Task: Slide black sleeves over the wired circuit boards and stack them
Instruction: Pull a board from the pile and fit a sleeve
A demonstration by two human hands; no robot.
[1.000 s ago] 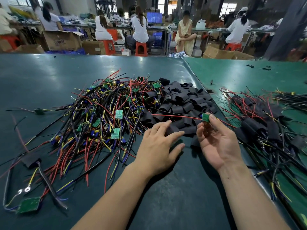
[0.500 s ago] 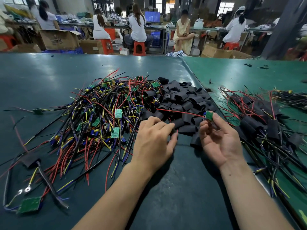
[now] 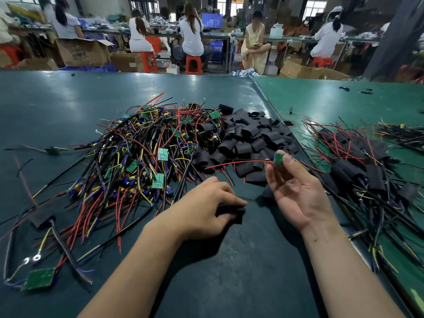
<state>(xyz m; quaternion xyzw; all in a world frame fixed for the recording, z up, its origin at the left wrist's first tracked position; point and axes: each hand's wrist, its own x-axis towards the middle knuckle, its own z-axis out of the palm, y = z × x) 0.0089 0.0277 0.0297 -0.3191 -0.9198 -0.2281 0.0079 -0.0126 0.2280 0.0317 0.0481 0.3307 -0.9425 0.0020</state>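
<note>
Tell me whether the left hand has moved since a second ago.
Yes. The left hand pulled back from the pile of black sleeves toward the person, now gripping one sleeve.

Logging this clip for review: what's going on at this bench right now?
A person is sleeving wired circuit boards at a green table. The right hand pinches a small green board by its edge, red wire trailing left. The left hand curls around one black sleeve on the table. The board is not yet in the sleeve. Unsleeved boards lie left, loose sleeves in the middle, finished ones right.
</note>
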